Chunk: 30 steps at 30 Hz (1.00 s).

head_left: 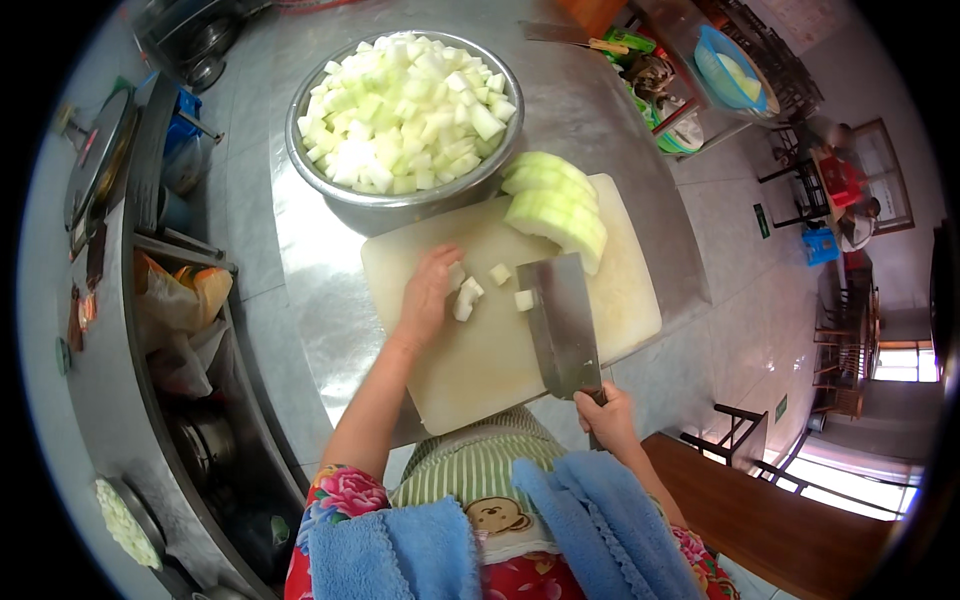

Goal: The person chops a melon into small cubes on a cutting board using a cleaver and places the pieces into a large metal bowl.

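Note:
A cleaver (562, 325) lies across the right half of the white cutting board (470, 375), its broad blade pointing away from me. My right hand (608, 415) is wrapped round its handle at the board's near edge. My left hand (430, 290) rests on the board's left part, fingers stretched forward, its palm side against several pale melon cubes (467, 299). Two loose cubes, one of them this melon cube (500, 273), sit between that hand and the blade; the other touches the blade's left edge. Thick pale-green melon slices (556, 205) lean together at the board's far right.
A large metal bowl (300, 150) heaped with melon cubes stands on the steel table (660, 235) beyond the board. Another knife (560, 35) lies at the table's far edge. Shelving (215, 390) runs along my left; a wooden table (770, 510) is at right. People sit farther off.

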Each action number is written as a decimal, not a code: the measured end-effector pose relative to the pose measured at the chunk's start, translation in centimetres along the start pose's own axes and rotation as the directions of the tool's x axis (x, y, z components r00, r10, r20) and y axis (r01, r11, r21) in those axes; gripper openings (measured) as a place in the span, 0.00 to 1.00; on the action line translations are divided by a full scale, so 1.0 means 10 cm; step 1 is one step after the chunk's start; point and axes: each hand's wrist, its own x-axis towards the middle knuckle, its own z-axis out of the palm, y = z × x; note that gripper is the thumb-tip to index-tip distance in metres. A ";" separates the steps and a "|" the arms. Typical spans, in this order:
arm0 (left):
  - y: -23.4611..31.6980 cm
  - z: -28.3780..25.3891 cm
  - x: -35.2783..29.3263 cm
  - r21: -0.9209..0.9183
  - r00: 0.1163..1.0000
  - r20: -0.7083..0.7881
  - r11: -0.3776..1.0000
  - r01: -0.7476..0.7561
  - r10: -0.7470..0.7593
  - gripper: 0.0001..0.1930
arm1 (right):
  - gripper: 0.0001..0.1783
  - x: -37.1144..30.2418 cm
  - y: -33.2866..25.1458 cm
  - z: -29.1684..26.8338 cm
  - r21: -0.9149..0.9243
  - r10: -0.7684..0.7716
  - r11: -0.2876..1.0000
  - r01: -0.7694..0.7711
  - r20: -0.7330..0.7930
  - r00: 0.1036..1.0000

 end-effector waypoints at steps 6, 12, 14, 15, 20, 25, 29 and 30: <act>0.04 0.33 -0.09 0.074 0.986 -0.142 0.994 -0.082 0.092 0.21 | 0.08 0.16 0.09 0.33 0.384 0.234 0.878 -0.287 0.180 0.955; 0.12 0.53 -0.11 0.273 0.971 -0.181 0.956 -0.105 0.158 0.22 | 0.09 0.36 0.01 0.68 0.293 0.167 0.918 -0.266 0.324 0.931; 0.18 0.55 -0.14 0.308 0.968 -0.193 0.947 -0.093 0.158 0.23 | 0.08 0.31 -0.11 0.73 0.289 0.163 0.921 -0.263 0.328 0.931; 0.21 0.54 -0.15 0.311 0.966 -0.203 0.946 -0.090 0.159 0.24 | 0.07 0.29 -0.16 0.73 0.296 0.151 0.919 -0.259 0.342 0.928; 0.61 0.38 0.01 0.373 0.915 -0.242 0.902 -0.218 0.322 0.23 | 0.07 0.23 -0.42 0.64 0.297 0.063 0.935 -0.193 0.396 0.916; 0.76 -0.13 0.71 0.491 0.798 -0.386 0.835 -0.247 0.463 0.21 | 0.08 0.46 -1.10 0.80 0.267 -0.111 0.964 -0.008 0.430 0.896; 0.54 -0.72 1.37 0.516 0.681 -0.581 0.849 -0.115 0.445 0.16 | 0.08 0.57 -1.44 1.00 0.281 -0.176 0.959 0.050 0.445 0.878; 0.39 -0.85 1.52 0.490 0.685 -0.609 0.869 -0.071 0.399 0.16 | 0.07 0.57 -1.46 1.02 0.275 -0.182 0.960 0.060 0.446 0.877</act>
